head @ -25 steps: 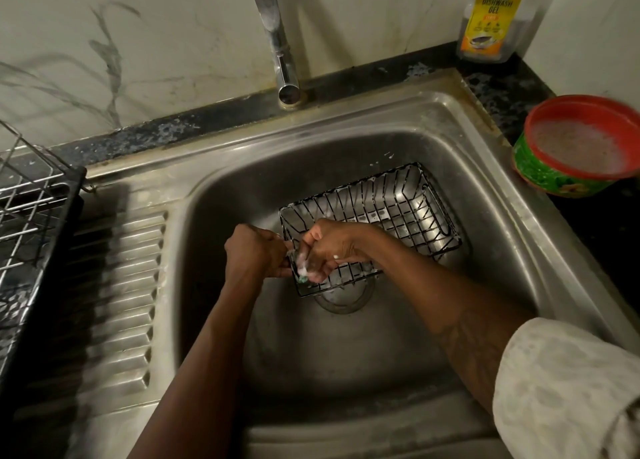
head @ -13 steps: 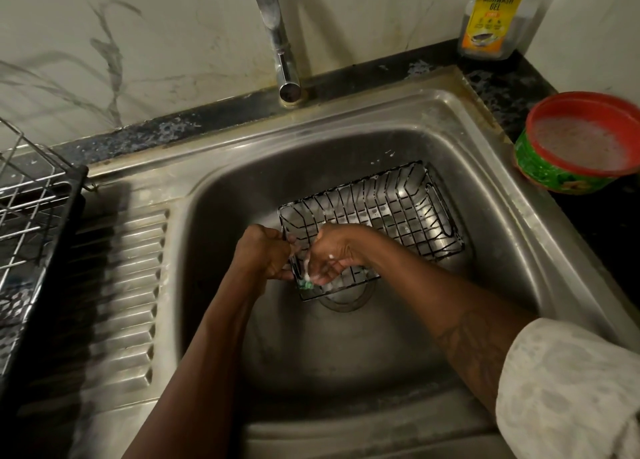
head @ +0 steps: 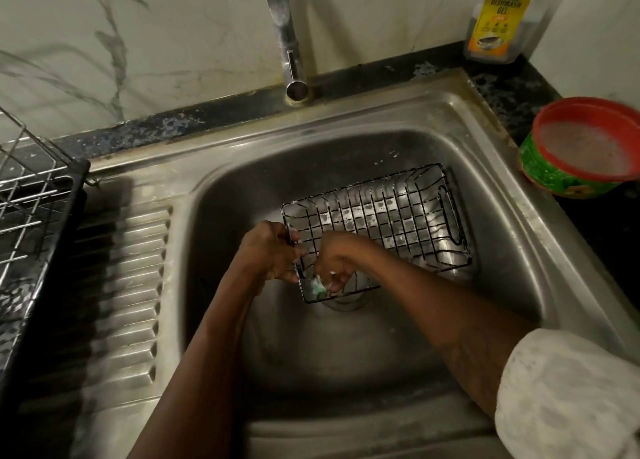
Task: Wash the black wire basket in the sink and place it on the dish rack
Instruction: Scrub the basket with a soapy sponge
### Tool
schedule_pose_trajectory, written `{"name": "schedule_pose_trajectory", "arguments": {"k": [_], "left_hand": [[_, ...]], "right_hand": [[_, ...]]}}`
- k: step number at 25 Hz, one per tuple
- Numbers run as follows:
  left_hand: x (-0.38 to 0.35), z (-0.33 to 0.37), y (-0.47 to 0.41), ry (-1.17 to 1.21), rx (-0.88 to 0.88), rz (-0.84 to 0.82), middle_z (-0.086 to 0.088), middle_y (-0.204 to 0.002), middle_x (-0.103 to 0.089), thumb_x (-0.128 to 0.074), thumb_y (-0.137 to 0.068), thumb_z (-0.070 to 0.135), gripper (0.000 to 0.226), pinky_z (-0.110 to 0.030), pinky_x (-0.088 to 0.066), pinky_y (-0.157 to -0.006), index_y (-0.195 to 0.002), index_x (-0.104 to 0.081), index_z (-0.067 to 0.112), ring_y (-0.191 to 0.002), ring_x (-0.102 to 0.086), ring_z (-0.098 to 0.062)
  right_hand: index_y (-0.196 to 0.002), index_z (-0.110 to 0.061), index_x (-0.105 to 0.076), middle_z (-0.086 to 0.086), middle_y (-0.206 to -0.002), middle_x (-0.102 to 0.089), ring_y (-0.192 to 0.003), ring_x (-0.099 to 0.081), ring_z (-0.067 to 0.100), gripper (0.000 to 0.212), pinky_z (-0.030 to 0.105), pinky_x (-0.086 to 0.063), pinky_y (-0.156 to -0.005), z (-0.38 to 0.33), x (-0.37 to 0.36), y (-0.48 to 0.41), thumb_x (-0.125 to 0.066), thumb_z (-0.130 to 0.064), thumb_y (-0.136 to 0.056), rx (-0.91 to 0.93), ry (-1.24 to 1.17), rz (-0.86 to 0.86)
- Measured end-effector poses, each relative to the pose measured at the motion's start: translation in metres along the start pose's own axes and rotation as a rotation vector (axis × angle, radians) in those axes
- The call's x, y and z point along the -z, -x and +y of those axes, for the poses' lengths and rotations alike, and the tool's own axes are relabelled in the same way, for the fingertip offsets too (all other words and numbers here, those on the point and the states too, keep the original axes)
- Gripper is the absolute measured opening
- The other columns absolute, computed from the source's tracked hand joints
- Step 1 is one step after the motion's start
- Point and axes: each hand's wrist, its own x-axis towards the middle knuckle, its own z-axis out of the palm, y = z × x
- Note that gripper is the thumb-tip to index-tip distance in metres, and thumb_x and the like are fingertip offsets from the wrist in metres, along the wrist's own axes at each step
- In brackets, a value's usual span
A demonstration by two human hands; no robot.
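Note:
The black wire basket (head: pixel 391 216) lies in the steel sink (head: pixel 502 216), over the drain, with soap film between its wires. My left hand (head: pixel 268 250) grips the basket's near-left end. My right hand (head: pixel 334 261) reaches inside that end and holds a soapy green scrubber (head: pixel 318 287) against the wires. The dish rack (head: pixel 31 209) stands on the far left, beside the ribbed drainboard (head: pixel 128 285).
The tap (head: pixel 287 43) hangs over the back of the sink, with no water running. A dishwash gel bottle (head: pixel 498 18) stands at the back right. A red and green bowl (head: pixel 585 147) of soapy water sits on the dark counter to the right.
Both hands and the basket's near end have shifted slightly toward the back of the sink. The right hand keeps rubbing the scrubber at the same corner.

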Motion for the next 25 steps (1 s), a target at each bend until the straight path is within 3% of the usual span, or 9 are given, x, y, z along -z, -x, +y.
{"name": "schedule_pose_trajectory", "arguments": {"k": [3,5,8,13,16,19,22,25], "left_hand": [[-0.001,0.004,-0.005,0.058,0.073,-0.01,-0.018,-0.104,-0.07,-0.075,-0.089,-0.002,0.014,-0.058,-0.063,-0.074,-0.097,-0.065,0.006,-0.095,-0.076,-0.036],[-0.002,0.004,-0.006,0.02,0.054,-0.011,-0.014,-0.096,-0.071,-0.076,-0.088,-0.001,0.015,-0.054,-0.064,-0.074,-0.098,-0.066,0.005,-0.089,-0.077,-0.034],[0.0,0.004,0.002,-0.095,-0.044,0.029,-0.013,-0.091,-0.069,-0.069,-0.092,0.0,0.012,-0.042,-0.066,-0.066,-0.102,-0.067,0.006,-0.084,-0.076,-0.032],[0.001,0.004,-0.009,0.036,0.107,-0.007,-0.021,-0.102,-0.074,-0.074,-0.089,-0.002,0.014,-0.057,-0.063,-0.078,-0.101,-0.069,0.003,-0.094,-0.076,-0.037],[0.002,0.004,-0.012,-0.051,0.081,0.023,-0.009,-0.092,-0.077,-0.081,-0.087,0.006,0.014,-0.047,-0.066,-0.076,-0.094,-0.071,0.011,-0.082,-0.078,-0.026],[0.004,0.005,-0.012,-0.151,0.077,0.011,0.0,-0.092,-0.079,-0.084,-0.084,0.011,0.019,-0.037,-0.065,-0.08,-0.099,-0.073,0.013,-0.082,-0.077,-0.016],[0.005,0.009,-0.012,-0.069,0.172,0.012,-0.003,-0.091,-0.08,-0.083,-0.084,0.006,0.022,-0.036,-0.066,-0.069,-0.103,-0.073,0.012,-0.076,-0.079,-0.019],[0.004,0.011,-0.008,-0.128,0.148,0.074,-0.004,-0.086,-0.079,-0.082,-0.084,0.007,0.019,-0.036,-0.066,-0.068,-0.1,-0.073,0.012,-0.072,-0.078,-0.02]], "right_hand": [[-0.102,-0.002,-0.065,0.006,-0.081,-0.067,-0.062,-0.068,0.016,0.032,0.027,-0.058,-0.055,-0.006,-0.006,-0.006,-0.081,-0.003,-0.074,0.063,0.284,0.261],[-0.114,-0.003,-0.061,0.007,-0.087,-0.062,-0.061,-0.063,0.014,0.038,0.025,-0.054,-0.048,-0.006,-0.003,-0.002,-0.078,-0.001,-0.08,0.123,0.172,0.16],[-0.108,0.006,-0.068,0.012,-0.086,-0.07,-0.067,-0.067,0.016,0.022,0.025,-0.06,-0.061,-0.002,0.007,0.014,-0.065,0.012,-0.088,0.139,-0.15,-0.182],[-0.095,0.001,-0.067,0.014,-0.086,-0.067,-0.067,-0.065,0.018,0.011,0.033,-0.06,-0.074,-0.001,0.002,0.013,-0.064,0.011,-0.09,0.087,-0.092,-0.09],[-0.11,0.012,-0.065,0.018,-0.086,-0.067,-0.062,-0.065,0.017,0.023,0.027,-0.061,-0.059,-0.001,0.011,0.023,-0.063,0.012,-0.088,0.14,-0.286,-0.121],[-0.107,0.014,-0.065,0.019,-0.083,-0.068,-0.062,-0.066,0.019,0.023,0.028,-0.06,-0.059,-0.001,0.015,0.028,-0.064,0.012,-0.084,0.181,-0.425,-0.097],[-0.106,0.014,-0.067,0.015,-0.081,-0.071,-0.063,-0.067,0.016,0.022,0.025,-0.06,-0.061,-0.008,0.008,0.035,-0.067,0.009,-0.085,0.179,-0.328,-0.214],[-0.102,0.013,-0.065,0.017,-0.078,-0.068,-0.059,-0.065,0.017,0.018,0.028,-0.06,-0.059,-0.002,0.014,0.035,-0.068,0.01,-0.084,0.135,-0.294,-0.134]]}}
